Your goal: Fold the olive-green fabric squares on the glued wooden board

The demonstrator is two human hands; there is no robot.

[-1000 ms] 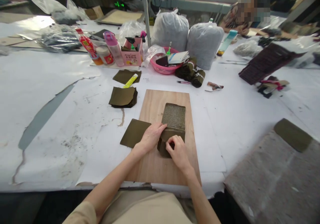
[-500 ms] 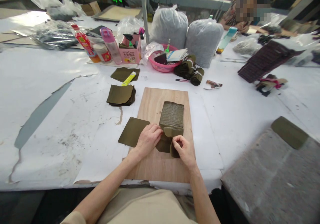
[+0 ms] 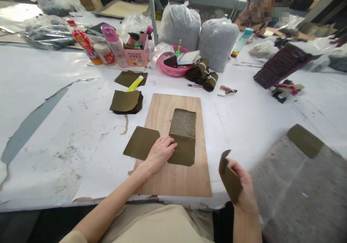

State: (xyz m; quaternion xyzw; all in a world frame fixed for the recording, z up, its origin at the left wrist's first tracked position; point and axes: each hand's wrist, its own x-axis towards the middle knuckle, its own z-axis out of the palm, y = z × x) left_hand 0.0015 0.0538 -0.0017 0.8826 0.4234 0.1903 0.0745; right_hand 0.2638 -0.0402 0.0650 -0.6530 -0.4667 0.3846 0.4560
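Observation:
On a plywood board [image 3: 176, 181] lies a smooth olive fabric piece [image 3: 185, 150], its upper edge meeting a grey-streaked olive piece [image 3: 183, 123]. My left hand [image 3: 161, 150] rests flat on the left side of the smooth piece, fingertips near where the two meet. Off to the right of the board, my right hand [image 3: 246, 185] pinches a curled olive fabric piece [image 3: 230, 180], raised above the table edge. Another olive piece [image 3: 141, 141] lies flat to the left of my left hand, partly over the board's edge.
Behind it sits a stack of olive pieces [image 3: 126, 101], with a yellow tube [image 3: 135, 84] further back. A pink basin [image 3: 173, 70], bottles and stuffed bags stand at the back. At right, a grey padded surface [image 3: 295, 188] carries one olive piece [image 3: 305, 140]. Someone sits far right.
My right hand has moved right, off the board, carrying an olive piece lifted from the smooth one. My left hand stays in place. The view has shifted slightly.

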